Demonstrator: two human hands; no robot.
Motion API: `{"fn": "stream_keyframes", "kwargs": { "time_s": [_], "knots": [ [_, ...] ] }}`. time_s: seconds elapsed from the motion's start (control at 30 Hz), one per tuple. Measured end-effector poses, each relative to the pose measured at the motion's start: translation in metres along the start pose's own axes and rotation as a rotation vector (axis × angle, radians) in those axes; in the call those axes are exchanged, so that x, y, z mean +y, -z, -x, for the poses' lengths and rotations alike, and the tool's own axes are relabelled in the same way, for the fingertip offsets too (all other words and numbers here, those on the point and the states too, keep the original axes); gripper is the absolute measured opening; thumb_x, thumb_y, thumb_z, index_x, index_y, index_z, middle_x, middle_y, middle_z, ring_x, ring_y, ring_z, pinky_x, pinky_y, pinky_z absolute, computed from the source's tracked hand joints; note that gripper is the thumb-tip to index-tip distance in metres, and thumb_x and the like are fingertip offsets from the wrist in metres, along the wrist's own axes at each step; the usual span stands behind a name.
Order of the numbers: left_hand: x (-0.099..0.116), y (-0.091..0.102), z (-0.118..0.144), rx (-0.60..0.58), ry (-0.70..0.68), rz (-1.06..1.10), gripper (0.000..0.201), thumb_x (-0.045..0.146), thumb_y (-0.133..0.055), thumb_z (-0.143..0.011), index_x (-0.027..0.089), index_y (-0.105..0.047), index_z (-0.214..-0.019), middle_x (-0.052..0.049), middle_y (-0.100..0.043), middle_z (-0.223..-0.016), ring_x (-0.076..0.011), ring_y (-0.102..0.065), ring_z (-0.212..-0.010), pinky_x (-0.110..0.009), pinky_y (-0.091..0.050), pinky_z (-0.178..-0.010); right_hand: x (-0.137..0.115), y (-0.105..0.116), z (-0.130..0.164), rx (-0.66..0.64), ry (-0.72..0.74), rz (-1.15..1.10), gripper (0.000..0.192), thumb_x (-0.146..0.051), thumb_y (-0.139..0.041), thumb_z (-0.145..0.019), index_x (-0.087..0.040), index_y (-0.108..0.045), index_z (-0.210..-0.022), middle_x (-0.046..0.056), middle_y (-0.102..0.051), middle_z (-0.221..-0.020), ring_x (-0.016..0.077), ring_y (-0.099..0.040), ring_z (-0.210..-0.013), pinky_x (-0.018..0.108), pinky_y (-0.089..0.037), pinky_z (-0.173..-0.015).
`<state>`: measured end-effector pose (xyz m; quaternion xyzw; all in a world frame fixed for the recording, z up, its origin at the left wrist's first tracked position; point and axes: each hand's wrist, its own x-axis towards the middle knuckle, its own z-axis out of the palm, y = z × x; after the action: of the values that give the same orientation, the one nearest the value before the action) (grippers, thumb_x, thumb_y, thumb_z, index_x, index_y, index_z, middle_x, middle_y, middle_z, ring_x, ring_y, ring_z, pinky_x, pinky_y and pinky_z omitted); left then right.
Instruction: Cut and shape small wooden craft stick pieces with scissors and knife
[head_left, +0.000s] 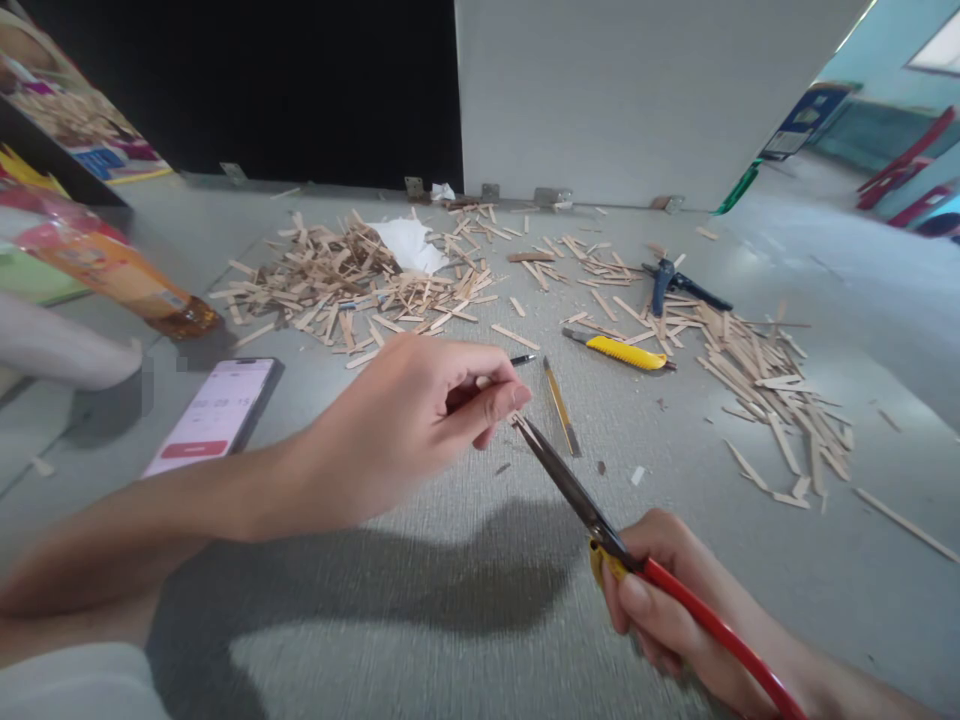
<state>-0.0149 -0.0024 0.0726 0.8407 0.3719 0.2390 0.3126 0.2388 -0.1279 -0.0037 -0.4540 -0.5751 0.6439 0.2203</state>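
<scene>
My left hand (431, 410) is closed in a pinch, thumb against fingers, on a small piece of wooden stick (515, 420) whose end shows below the thumb. My right hand (679, 590) grips a pair of scissors (574, 490) with a red handle and some yellow material near the pivot. The dark blades point up and left, and their tips meet the end of the wooden piece just under my left fingertips. Most of the piece is hidden inside the left hand.
Wooden stick pieces lie in a heap (330, 285) and a right-hand pile (772, 385). Around them are white paper (412, 245), a yellow utility knife (626, 352), a dark-blue-handled tool (664, 285), a thin yellow-handled tool (559, 400), a phone (214, 410) and a bottle (112, 260). A person's limb (60, 340) is at left.
</scene>
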Motion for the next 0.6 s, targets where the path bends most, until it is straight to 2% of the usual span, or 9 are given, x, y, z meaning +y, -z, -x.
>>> {"fn": "stream_keyframes", "kwargs": {
  "time_s": [0.1,0.2,0.3,0.4,0.5,0.6],
  "knots": [
    [0.0,-0.004,-0.001,0.033,0.005,0.009,0.037,0.028,-0.053,-0.101,0.023,-0.059,-0.065,0.008,-0.043,-0.049,-0.0066,-0.037,-0.044,-0.021,-0.017,-0.042,0.008,-0.001,0.003,0.048,-0.098,-0.019,0.071,-0.094,-0.051,-0.091,-0.025,-0.046,-0.073,-0.007,-0.041,-0.061,0.0076,-0.038,-0.043,0.021,-0.031,-0.038],
    [0.0,-0.005,-0.001,0.0,0.005,0.013,0.037,0.025,-0.053,-0.102,0.022,-0.06,-0.066,0.008,-0.04,-0.047,-0.0074,-0.034,-0.042,-0.021,-0.018,-0.041,0.012,-0.003,0.007,0.113,-0.175,-0.023,0.073,-0.095,-0.051,-0.089,-0.024,-0.052,-0.078,-0.006,-0.05,-0.061,0.007,-0.042,-0.04,0.021,-0.033,-0.037],
    [-0.001,-0.006,-0.002,-0.027,0.022,0.021,0.037,0.022,-0.055,-0.102,0.019,-0.061,-0.065,0.009,-0.043,-0.047,-0.0066,-0.03,-0.04,-0.02,-0.025,-0.044,0.008,-0.006,0.01,0.142,-0.231,-0.036,0.072,-0.096,-0.052,-0.087,-0.025,-0.05,-0.076,-0.009,-0.047,-0.054,0.0071,-0.04,-0.039,0.02,-0.035,-0.038],
    [-0.002,-0.007,-0.002,-0.029,0.047,0.052,0.038,0.022,-0.057,-0.101,0.019,-0.062,-0.064,0.009,-0.042,-0.043,-0.0067,-0.034,-0.039,-0.02,-0.03,-0.046,0.001,-0.008,0.01,0.164,-0.307,-0.062,0.072,-0.095,-0.053,-0.088,-0.024,-0.053,-0.077,-0.009,-0.047,-0.051,0.0074,-0.04,-0.041,0.02,-0.034,-0.04],
    [-0.003,-0.007,-0.001,-0.038,0.062,0.072,0.038,0.019,-0.057,-0.101,0.019,-0.063,-0.064,0.009,-0.043,-0.041,-0.0063,-0.037,-0.037,-0.019,-0.032,-0.046,-0.001,-0.008,0.007,0.138,-0.37,-0.029,0.078,-0.102,-0.048,-0.083,-0.024,-0.055,-0.073,-0.008,-0.045,-0.048,0.0073,-0.038,-0.038,0.02,-0.032,-0.037],
    [-0.005,-0.007,-0.001,-0.048,0.071,0.081,0.038,0.019,-0.057,-0.102,0.019,-0.063,-0.064,0.009,-0.046,-0.04,-0.0057,-0.038,-0.034,-0.018,-0.033,-0.044,0.0,-0.008,0.002,0.105,-0.363,0.02,0.084,-0.106,-0.042,-0.08,-0.024,-0.054,-0.068,-0.007,-0.042,-0.047,0.0072,-0.037,-0.037,0.02,-0.032,-0.035]
  ]
}}
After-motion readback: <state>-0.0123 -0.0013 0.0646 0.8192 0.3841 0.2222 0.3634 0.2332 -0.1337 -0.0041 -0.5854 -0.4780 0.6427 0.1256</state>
